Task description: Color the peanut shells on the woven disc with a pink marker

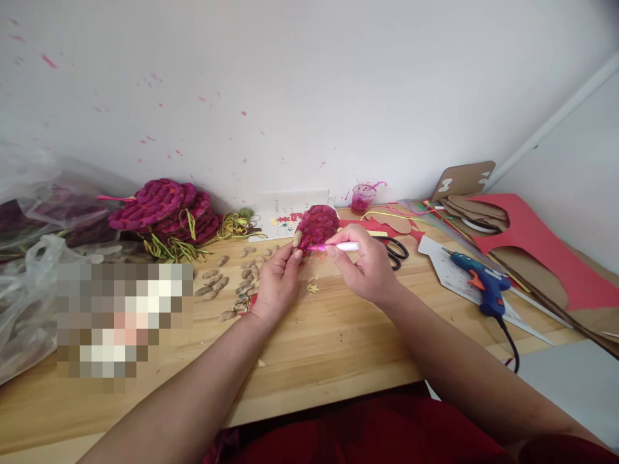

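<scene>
My left hand (280,277) is closed on the lower left edge of a magenta peanut-covered piece (319,222), rounded at the top and tilted up off the table. By its fingertips, one peanut (296,238) on that edge is still tan. My right hand (365,267) pinches a white-handled paintbrush (347,246) from the right. The brush's pink tip points left and meets the lower part of the piece, though the exact contact is too small to make out. Loose peanuts (249,274) lie on the table left of my left hand.
A stack of magenta peanut pieces (167,209) with yellow-green cords stands at the back left, near plastic bags (33,303). Behind my right hand are a cup of pink paint (362,198) and black-handled scissors (399,248). A blue glue gun (488,287) and red card (546,258) lie right.
</scene>
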`<state>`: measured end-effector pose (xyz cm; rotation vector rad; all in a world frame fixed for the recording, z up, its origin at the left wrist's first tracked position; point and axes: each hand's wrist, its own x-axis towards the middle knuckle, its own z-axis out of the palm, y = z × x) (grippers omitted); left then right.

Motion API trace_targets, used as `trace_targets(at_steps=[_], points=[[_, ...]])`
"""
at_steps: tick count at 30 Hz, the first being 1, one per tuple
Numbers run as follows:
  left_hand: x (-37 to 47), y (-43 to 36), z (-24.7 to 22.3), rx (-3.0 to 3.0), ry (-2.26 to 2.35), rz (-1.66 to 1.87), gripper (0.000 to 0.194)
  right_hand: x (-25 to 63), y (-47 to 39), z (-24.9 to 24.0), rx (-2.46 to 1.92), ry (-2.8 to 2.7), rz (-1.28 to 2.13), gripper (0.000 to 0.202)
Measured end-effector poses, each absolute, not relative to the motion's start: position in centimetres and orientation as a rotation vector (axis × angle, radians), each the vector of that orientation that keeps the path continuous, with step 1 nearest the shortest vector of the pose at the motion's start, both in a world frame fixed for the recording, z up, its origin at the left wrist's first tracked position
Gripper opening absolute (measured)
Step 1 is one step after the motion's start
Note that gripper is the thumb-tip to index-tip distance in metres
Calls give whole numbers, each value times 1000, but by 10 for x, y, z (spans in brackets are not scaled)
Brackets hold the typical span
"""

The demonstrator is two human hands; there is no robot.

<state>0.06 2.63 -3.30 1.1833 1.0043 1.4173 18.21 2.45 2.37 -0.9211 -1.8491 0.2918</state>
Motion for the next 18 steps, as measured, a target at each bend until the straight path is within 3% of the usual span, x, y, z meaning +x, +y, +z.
trace_targets(at_steps=[18], points=[[2, 27, -29, 1068, 973, 1416, 38, 184, 27, 21, -898, -1890, 223, 7]])
